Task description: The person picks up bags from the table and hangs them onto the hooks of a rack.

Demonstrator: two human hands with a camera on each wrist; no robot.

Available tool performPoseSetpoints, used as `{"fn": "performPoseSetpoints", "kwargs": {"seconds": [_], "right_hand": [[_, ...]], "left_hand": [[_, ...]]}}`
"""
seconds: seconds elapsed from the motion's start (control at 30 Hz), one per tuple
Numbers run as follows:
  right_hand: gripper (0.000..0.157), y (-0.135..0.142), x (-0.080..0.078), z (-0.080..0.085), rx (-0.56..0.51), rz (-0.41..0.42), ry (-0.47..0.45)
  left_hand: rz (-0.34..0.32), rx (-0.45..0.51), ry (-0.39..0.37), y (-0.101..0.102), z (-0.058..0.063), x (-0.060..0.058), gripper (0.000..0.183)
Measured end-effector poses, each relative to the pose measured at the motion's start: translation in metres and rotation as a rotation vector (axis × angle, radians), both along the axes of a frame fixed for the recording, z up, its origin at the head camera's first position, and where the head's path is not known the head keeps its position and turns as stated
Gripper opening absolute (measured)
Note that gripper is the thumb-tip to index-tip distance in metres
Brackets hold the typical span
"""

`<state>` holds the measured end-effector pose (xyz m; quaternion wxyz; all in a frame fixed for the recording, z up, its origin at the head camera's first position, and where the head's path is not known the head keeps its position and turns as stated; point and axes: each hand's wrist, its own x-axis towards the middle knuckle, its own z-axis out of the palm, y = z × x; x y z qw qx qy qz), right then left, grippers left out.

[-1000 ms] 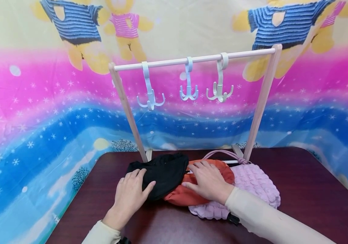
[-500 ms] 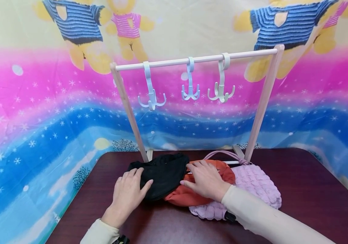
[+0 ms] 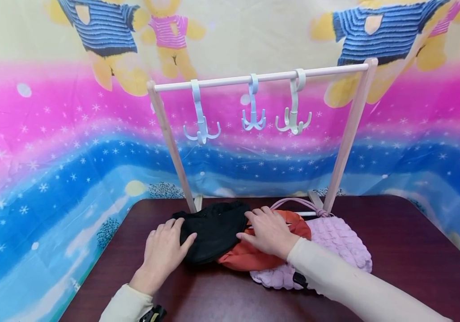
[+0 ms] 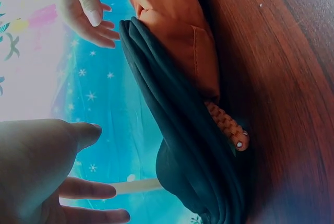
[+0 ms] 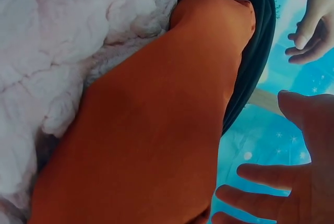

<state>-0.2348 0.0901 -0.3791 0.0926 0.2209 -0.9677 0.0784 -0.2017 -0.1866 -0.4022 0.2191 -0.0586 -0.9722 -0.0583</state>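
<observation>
A soft black cloth bag (image 3: 215, 237) lies over the left end of an orange bag (image 3: 240, 259), which overlaps a pink puffy quilted bag (image 3: 342, 246) with a looped cord handle. My left hand (image 3: 163, 248) is at the black bag's left side, fingers spread; the left wrist view shows space between this hand (image 4: 36, 161) and the black folds (image 4: 175, 93). Over the orange bag is my right hand (image 3: 268, 230), its fingers relaxed and pointing forward. Beside the orange cloth (image 5: 156, 88), the right wrist view has that hand (image 5: 297, 182) apart from it, holding nothing.
Behind the bags stands a wooden rack (image 3: 363, 129). From its bar hang a left hook (image 3: 201, 120), a middle hook (image 3: 253, 109) and a right hook (image 3: 294, 112), all multi-pronged. The dark red table (image 3: 407, 268) meets a printed cloth backdrop (image 3: 73, 165).
Both hands have drifted slightly left, the left hand more clearly toward the black bag's outer edge. The bags lie as before, and the view has shifted a little.
</observation>
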Motion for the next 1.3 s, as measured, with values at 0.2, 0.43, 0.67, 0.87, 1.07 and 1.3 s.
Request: {"fn": "performPoseSetpoints", "kwargs": {"seconds": [0.2, 0.43, 0.67, 0.87, 1.07, 1.3], "right_hand": [[0.063, -0.004, -0.006, -0.001, 0.005, -0.001, -0.02], [0.06, -0.008, -0.011, 0.0, 0.011, -0.008, -0.023], [0.053, -0.008, -0.017, 0.0, 0.041, -0.04, -0.037], [0.05, -0.007, -0.023, 0.001, 0.057, -0.058, -0.052], [0.046, -0.006, -0.03, 0.003, 0.068, -0.078, -0.089], [0.043, -0.005, -0.037, 0.002, 0.061, -0.102, -0.145]], "left_hand": [[0.008, 0.01, 0.001, -0.004, 0.0, -0.003, 0.06], [0.022, 0.024, 0.017, -0.01, -0.002, -0.006, 0.059], [0.037, 0.048, -0.009, -0.017, -0.002, -0.009, 0.059], [0.024, 0.068, 0.031, -0.021, -0.003, -0.013, 0.056], [0.024, 0.069, 0.027, -0.024, -0.003, -0.016, 0.055], [0.025, 0.073, 0.026, -0.028, -0.008, -0.021, 0.053]]}}
